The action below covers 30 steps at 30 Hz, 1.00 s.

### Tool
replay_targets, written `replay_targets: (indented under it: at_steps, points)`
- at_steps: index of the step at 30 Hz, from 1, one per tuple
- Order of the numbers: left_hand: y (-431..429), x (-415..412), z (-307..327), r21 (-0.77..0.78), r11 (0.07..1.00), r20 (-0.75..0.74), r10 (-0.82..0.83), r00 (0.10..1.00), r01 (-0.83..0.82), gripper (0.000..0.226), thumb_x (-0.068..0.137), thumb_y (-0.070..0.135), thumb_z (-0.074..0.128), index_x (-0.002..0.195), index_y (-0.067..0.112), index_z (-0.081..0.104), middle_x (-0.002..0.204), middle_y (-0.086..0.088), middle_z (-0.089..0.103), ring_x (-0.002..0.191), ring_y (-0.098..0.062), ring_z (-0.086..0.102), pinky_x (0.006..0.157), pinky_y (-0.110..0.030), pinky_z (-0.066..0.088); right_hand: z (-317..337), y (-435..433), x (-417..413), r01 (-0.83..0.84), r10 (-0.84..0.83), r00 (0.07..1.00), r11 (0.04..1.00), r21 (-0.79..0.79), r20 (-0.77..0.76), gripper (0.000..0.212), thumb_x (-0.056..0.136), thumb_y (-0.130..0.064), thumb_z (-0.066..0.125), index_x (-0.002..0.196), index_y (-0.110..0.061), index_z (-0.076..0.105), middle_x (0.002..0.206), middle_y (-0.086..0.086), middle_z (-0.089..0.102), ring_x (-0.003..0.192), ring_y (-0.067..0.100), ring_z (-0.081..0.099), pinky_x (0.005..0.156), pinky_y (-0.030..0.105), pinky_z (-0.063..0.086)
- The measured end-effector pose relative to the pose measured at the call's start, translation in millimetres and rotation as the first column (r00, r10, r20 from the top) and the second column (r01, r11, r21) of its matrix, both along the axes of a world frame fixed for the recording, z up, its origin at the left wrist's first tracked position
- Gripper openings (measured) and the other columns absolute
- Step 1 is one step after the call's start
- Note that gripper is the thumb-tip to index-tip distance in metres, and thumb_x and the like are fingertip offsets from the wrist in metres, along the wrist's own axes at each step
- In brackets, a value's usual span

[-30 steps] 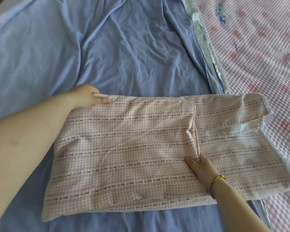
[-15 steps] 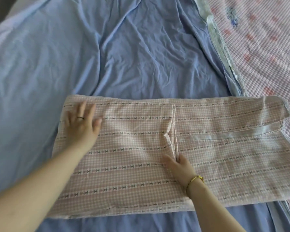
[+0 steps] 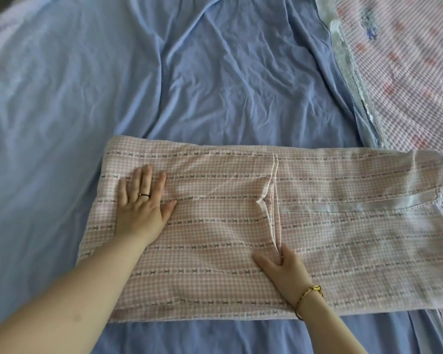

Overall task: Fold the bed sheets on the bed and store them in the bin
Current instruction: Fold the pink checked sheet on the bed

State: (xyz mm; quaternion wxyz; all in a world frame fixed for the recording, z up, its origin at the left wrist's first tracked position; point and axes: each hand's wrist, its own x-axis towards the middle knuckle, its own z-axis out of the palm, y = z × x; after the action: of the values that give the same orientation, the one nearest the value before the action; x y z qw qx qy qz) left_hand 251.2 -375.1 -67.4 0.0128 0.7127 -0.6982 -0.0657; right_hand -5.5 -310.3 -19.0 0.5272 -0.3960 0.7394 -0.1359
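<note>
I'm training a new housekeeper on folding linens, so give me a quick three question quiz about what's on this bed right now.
1. True or false: the left hand lies flat on the pink checked sheet.
2. What lies directly under that sheet? A blue sheet; B wooden table; C bin.
3. Which hand touches the flap edge across the sheet's middle?
Key: 1 true. 2 A. 3 the right hand.
</note>
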Motion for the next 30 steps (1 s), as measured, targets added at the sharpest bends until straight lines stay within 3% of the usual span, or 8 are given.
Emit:
replay_targets:
  at_steps: [4,9,12,14,20,24,26,30]
  points:
    - [-1.2,0.3,11.1,0.052,0.999,-0.025,0.017,1.000,-0.015,0.086,0.074,0.063,0.001,0.148,0.020,0.013,0.156,-0.009,0.002,0.144,-0.026,-0.002,0.095,-0.022,-0.035,2.4,-0.9,-10.1,-0.028,0.028,1.000,0.999,-0.036,0.012,0.017,0.088,-0.016,0.059,0.074,-0.023,0.053,0.072,-0.010,0.060,0.066,0.001,0.054,0.052,0.005,0.042]
    - [4.3,6.0,21.0,0.081,0.996,-0.015,-0.030,0.999,0.031,0.071,0.083,0.051,0.027,0.135,0.006,0.046,0.141,-0.026,0.038,0.129,-0.043,0.036,0.106,-0.021,-0.021,4.7,-5.1,-12.8,0.139,-0.142,0.984,0.990,0.034,0.105,0.019,0.088,-0.024,0.059,0.078,-0.009,0.052,0.073,0.003,0.056,0.065,0.015,0.053,0.059,0.019,0.046]
    - [7.4,-4.6,22.8,0.065,0.997,-0.033,0.055,0.998,-0.052,0.083,0.078,0.060,0.011,0.145,0.015,0.027,0.153,-0.017,0.016,0.142,-0.032,0.011,0.104,-0.023,-0.026,9.0,-29.6,-4.1,0.177,-0.187,0.966,0.982,0.071,0.177,0.016,0.087,-0.028,0.061,0.090,-0.015,0.051,0.082,0.000,0.060,0.071,0.014,0.057,0.060,0.024,0.047]
    - [7.7,-13.6,24.2,0.120,0.988,-0.055,0.102,0.993,-0.094,0.078,0.082,0.062,0.009,0.148,0.022,0.009,0.156,-0.009,-0.003,0.144,-0.024,-0.007,0.109,-0.031,-0.019,10.0,-43.9,4.2,0.118,-0.115,0.987,0.993,-0.017,0.115,0.013,0.089,-0.021,0.058,0.081,-0.019,0.048,0.075,-0.002,0.054,0.063,0.011,0.051,0.054,0.021,0.042]
    - [0.2,-73.3,48.0,0.105,0.993,-0.182,0.065,0.981,-0.046,0.100,0.059,0.068,-0.006,0.148,0.025,0.006,0.157,-0.007,0.001,0.144,-0.021,-0.003,0.111,-0.033,-0.010,49.5,-61.6,-55.2,0.105,-0.117,0.993,0.934,-0.341,-0.015,0.024,0.090,-0.013,0.053,0.067,-0.009,0.047,0.060,0.002,0.044,0.052,0.008,0.040,0.044,0.014,0.031]
    - [-5.0,-140.2,57.0,0.120,0.989,-0.159,-0.063,0.985,0.082,0.088,0.074,0.072,0.008,0.148,0.025,-0.002,0.156,-0.005,-0.009,0.143,-0.020,-0.010,0.110,-0.031,-0.015,70.1,-59.3,-146.6,0.205,-0.245,0.968,0.901,-0.383,-0.056,0.021,0.090,-0.015,0.055,0.090,0.005,0.060,0.074,0.011,0.055,0.068,0.018,0.049,0.057,0.027,0.039]
    - [-3.9,-178.4,53.8,0.161,0.981,-0.124,-0.088,0.988,0.108,0.073,0.091,0.060,0.024,0.148,0.025,-0.004,0.156,-0.004,-0.013,0.143,-0.020,-0.012,0.112,-0.034,-0.013,76.0,-54.3,-197.2,0.242,-0.296,0.950,0.898,-0.369,-0.097,0.014,0.090,-0.017,0.055,0.088,-0.004,0.061,0.072,0.006,0.058,0.069,0.020,0.052,0.068,0.033,0.046]
    - [-0.2,-219.0,43.3,0.252,0.962,-0.030,-0.104,0.994,0.108,0.067,0.094,0.055,0.020,0.148,0.026,-0.007,0.156,-0.003,-0.014,0.143,-0.019,-0.015,0.112,-0.038,-0.014,61.2,-52.5,-248.6,0.315,-0.357,0.929,0.899,-0.304,-0.093,0.011,0.090,-0.021,0.056,0.098,-0.016,0.061,0.073,0.001,0.059,0.076,0.024,0.056,0.078,0.039,0.049]
